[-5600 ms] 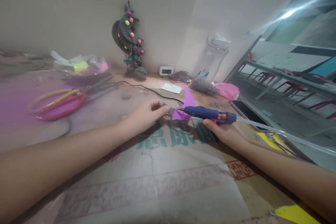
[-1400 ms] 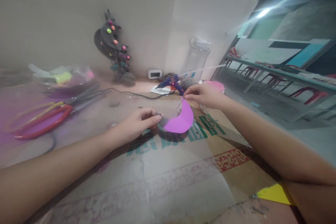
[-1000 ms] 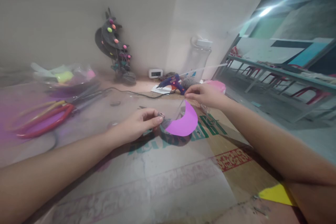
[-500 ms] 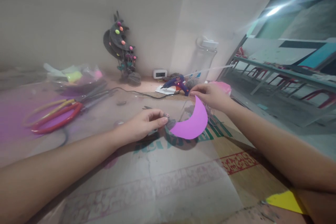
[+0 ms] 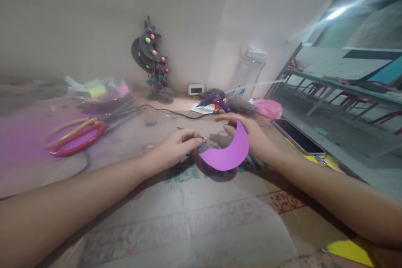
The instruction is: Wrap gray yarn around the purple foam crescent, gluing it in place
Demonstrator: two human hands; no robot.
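Observation:
A pink paper crescent is held just above the cardboard sheet in the middle of the table. My left hand pinches its left tip, where a small grey piece sits. Behind the crescent, my right hand curls its fingers round the upper right tip. The blue glue gun lies on the table farther back, with no hand on it, its clear glue stick pointing right.
Red and yellow rings and scissors lie at the left beside a bag of coloured bits. A dark felt ornament, small clock, clear bottle, pink bag and phone stand along the back and right.
Earlier my right hand held the glue gun at the crescent; it has since put the gun down at the back. In the last second that hand drew nearer and lower with the crescent's tip.

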